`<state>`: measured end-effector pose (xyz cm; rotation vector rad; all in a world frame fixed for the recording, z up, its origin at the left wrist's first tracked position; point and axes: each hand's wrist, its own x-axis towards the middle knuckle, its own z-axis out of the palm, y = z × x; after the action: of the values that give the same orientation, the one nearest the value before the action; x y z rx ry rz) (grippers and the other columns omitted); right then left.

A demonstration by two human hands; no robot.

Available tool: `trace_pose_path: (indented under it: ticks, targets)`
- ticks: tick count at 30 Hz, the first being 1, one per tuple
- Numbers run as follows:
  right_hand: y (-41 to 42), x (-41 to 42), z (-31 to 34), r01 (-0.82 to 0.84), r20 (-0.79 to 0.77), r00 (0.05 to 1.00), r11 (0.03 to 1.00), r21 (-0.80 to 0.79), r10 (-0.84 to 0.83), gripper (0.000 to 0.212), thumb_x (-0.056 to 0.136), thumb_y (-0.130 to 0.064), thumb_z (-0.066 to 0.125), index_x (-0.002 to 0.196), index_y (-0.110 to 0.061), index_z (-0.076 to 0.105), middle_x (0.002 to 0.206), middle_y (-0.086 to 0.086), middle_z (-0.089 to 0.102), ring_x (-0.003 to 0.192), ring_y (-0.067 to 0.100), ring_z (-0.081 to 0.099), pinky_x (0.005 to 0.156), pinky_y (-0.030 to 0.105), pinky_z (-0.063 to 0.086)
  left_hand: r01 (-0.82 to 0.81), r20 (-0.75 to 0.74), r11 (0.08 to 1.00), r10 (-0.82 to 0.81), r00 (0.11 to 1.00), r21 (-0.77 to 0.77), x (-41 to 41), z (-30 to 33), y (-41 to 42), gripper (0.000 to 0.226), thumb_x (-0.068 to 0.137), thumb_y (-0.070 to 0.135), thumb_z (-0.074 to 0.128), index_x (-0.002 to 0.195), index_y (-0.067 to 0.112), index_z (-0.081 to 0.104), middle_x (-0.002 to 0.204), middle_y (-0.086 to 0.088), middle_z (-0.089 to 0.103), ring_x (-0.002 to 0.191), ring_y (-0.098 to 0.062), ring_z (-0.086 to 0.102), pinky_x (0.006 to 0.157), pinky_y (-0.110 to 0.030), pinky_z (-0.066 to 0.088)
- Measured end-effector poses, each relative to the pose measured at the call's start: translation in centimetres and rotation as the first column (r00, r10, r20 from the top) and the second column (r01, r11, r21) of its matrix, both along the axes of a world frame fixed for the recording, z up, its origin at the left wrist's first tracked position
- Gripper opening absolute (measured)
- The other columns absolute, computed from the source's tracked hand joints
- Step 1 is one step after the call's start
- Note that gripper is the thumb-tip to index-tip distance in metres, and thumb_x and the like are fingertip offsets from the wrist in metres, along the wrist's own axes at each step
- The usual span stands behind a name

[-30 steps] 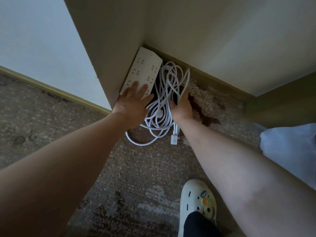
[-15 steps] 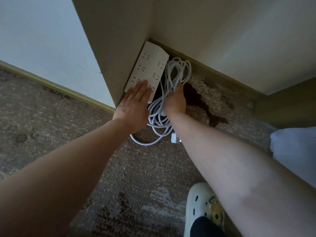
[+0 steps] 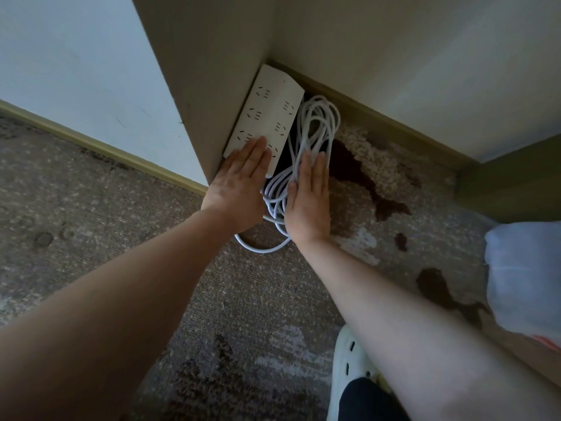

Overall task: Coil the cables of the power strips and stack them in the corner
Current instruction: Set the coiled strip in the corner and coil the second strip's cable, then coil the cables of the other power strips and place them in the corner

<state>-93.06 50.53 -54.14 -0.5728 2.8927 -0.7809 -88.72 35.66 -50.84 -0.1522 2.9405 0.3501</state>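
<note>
Both hands have gone flat now: the left hand (image 3: 239, 183) presses the strip (image 3: 267, 110), fingers together, while the right hand (image 3: 309, 199), a second ago curled on the cable (image 3: 315, 123), lies open along it. Bundle tucked into the carpet's (image 3: 121, 208) corner; stacking looks nearly settled. No readable writing.

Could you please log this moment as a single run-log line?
left hand: flat, open, on power strip | right hand: flat, open, on coiled cable | strip and cable in corner | one cable loop sticks out on carpet
</note>
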Motion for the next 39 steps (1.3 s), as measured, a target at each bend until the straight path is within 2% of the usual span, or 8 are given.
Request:
trace_pose_path:
  ticks: [8,14,16,19,22,25,31,39]
  targets:
    - [-2.1,-6.2,0.1,-0.010,0.225,0.973,0.969,0.247,-0.048,0.071,0.098,0.001,0.039,0.160,-0.012,0.008,0.168,0.007,-0.006,0.154,0.035,0.001,0.125,0.041,0.012,0.007,0.025,1.000,-0.006,1.000,-0.018,0.0,-0.3,-0.1,0.087,0.090,0.023,0.049,0.152,0.013,-0.011,0.159,0.000,-0.024,0.145,-0.014,-0.023,0.119,-0.034,-0.010]
    - [-1.3,-6.5,2.4,-0.101,0.356,0.934,0.965,0.243,0.008,0.056,0.110,-0.029,0.025,0.160,-0.010,0.009,0.168,0.009,-0.005,0.154,0.031,-0.001,0.125,0.037,0.006,-0.007,0.063,1.000,0.005,0.998,0.031,0.5,1.4,0.1,0.079,0.094,0.022,0.045,0.153,0.011,-0.006,0.160,-0.002,-0.018,0.146,-0.015,-0.018,0.116,-0.033,-0.010]
    - [-0.6,-4.3,3.8,-0.074,0.298,0.954,0.977,0.198,0.012,0.055,0.109,-0.027,0.028,0.158,-0.007,0.017,0.168,0.012,0.005,0.154,0.029,0.004,0.124,0.034,0.007,0.008,0.062,0.998,-0.012,0.998,0.058,2.5,2.6,0.1,0.075,0.094,0.021,0.043,0.154,0.012,-0.001,0.161,-0.003,-0.013,0.147,-0.016,-0.014,0.116,-0.034,-0.008]
    - [0.2,-0.3,6.9,-0.114,0.214,0.974,0.979,0.169,0.076,0.040,0.104,-0.014,0.041,0.140,0.000,0.050,0.150,0.019,0.044,0.140,0.036,0.038,0.112,0.038,0.032,0.015,0.073,0.994,-0.022,0.997,0.104,8.0,4.7,-0.5,0.071,0.093,0.022,0.042,0.154,0.014,0.006,0.162,-0.003,0.000,0.149,-0.018,-0.005,0.117,-0.032,-0.004]
    - [0.0,4.3,9.9,-0.303,0.222,0.941,0.929,0.210,0.257,0.028,0.096,-0.005,0.050,0.117,-0.004,0.068,0.122,0.013,0.065,0.119,0.032,0.053,0.099,0.038,0.043,-0.076,0.187,0.989,0.051,0.981,0.125,15.1,6.9,-2.5,0.062,0.095,0.019,0.043,0.153,0.016,0.019,0.160,-0.003,0.016,0.147,-0.021,0.012,0.118,-0.034,0.014]
    - [-3.0,8.7,12.6,-0.566,0.311,0.815,0.787,0.247,0.489,0.030,0.098,-0.008,0.046,0.114,-0.011,0.070,0.119,0.004,0.065,0.115,0.024,0.054,0.091,0.034,0.044,-0.205,0.306,0.975,0.169,0.937,0.089,22.8,9.4,-5.4,0.050,0.093,0.018,0.047,0.143,0.016,0.039,0.148,-0.005,0.038,0.137,-0.023,0.033,0.111,-0.035,0.033]
    - [-14.4,19.5,18.0,-0.809,0.384,0.579,0.564,0.164,0.720,0.033,0.101,-0.017,0.040,0.119,-0.018,0.067,0.128,0.001,0.062,0.117,0.023,0.056,0.092,0.037,0.049,-0.557,0.367,0.830,0.512,0.777,0.023,37.0,14.3,-11.1,0.043,0.091,0.009,0.044,0.132,0.015,0.052,0.133,-0.007,0.052,0.126,-0.026,0.046,0.102,-0.039,0.041]
    - [-26.9,33.9,15.6,-0.873,0.377,0.468,0.485,0.057,0.799,0.030,0.097,-0.012,0.045,0.120,-0.011,0.065,0.123,0.014,0.063,0.114,0.033,0.057,0.089,0.038,0.045,-0.826,0.359,0.563,0.768,0.531,0.019,46.9,11.9,-20.2,0.047,0.097,0.011,0.040,0.144,0.019,0.040,0.142,-0.008,0.045,0.123,-0.029,0.050,0.089,-0.044,0.048]
